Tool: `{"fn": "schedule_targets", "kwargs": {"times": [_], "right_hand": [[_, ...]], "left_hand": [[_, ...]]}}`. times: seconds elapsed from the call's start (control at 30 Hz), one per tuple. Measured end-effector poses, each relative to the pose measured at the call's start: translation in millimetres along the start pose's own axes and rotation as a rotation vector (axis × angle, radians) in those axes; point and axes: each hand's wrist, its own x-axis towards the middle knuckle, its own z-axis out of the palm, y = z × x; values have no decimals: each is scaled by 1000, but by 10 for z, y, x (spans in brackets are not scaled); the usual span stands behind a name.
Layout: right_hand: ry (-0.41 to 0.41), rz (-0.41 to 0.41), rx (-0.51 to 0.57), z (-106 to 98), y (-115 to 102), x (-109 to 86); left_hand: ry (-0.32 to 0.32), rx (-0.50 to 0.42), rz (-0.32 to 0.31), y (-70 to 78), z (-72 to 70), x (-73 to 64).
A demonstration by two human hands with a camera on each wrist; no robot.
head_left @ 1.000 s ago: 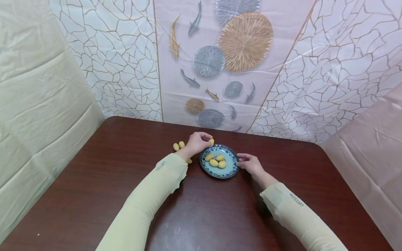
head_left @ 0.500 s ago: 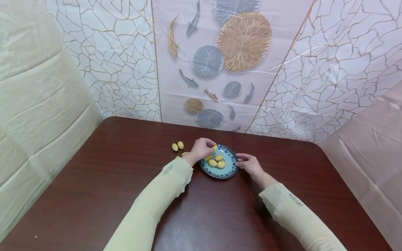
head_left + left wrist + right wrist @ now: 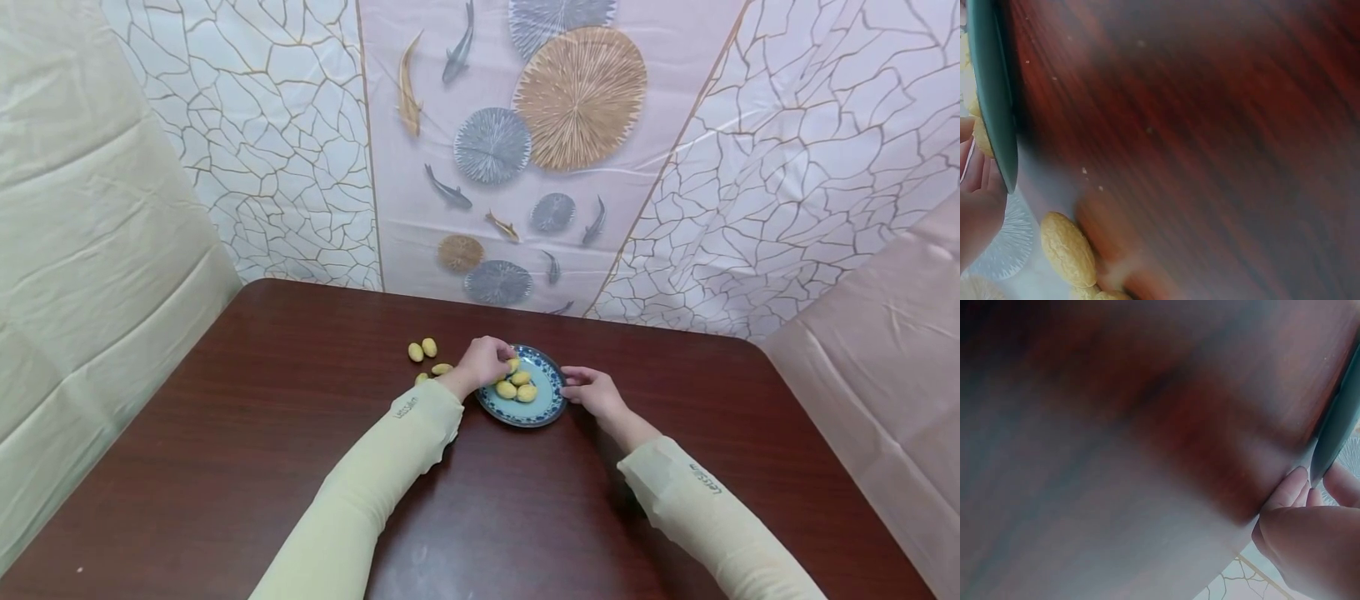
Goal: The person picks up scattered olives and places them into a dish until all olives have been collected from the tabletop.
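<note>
Patterned cloth [image 3: 262,125] hangs behind, fish and round shapes on its middle panel; dark wooden table [image 3: 225,475] below. One plate [image 3: 547,383], flowery blue rim, sits between two hands. On it, just right of and nearer than the left fingertips: three yellow pieces [image 3: 527,392] plain to see, oval and wrinkled; perhaps another, mostly hidden by the hand. Left hand [image 3: 478,362], over the plate's left side, pinches one yellow piece [image 3: 513,365] at its fingertips — cannot tell whether it touches the plate. Right hand [image 3: 596,393] clamped on the near edge, thumb and fingers either side. Four loose pieces [image 3: 416,352] on the wood: two left of the left hand, two beside its wrist.
</note>
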Motion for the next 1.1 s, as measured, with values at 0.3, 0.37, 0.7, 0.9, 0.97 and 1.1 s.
{"fn": "schedule_targets", "kwargs": {"times": [0.3,0.37,0.7,0.9,0.97,1.1], "right_hand": [[3,1,0,13,2,10],[-1,4,1,15,-1,11],[-15,18,1,-7,-8,10],[-10,19,-5,-1,-22,4],[-8,24,-8,-1,-23,3],[-6,26,-14,0,-23,2]], "left_hand": [[5,-14,30,-1,-63,-21],[21,-48,36,-6,-106,-23],[83,-131,56,-81,-437,-56],[118,-116,39,-210,-657,-87],[132,-119,23,-261,-720,-118],[153,-122,-4,-388,-832,-199]]}}
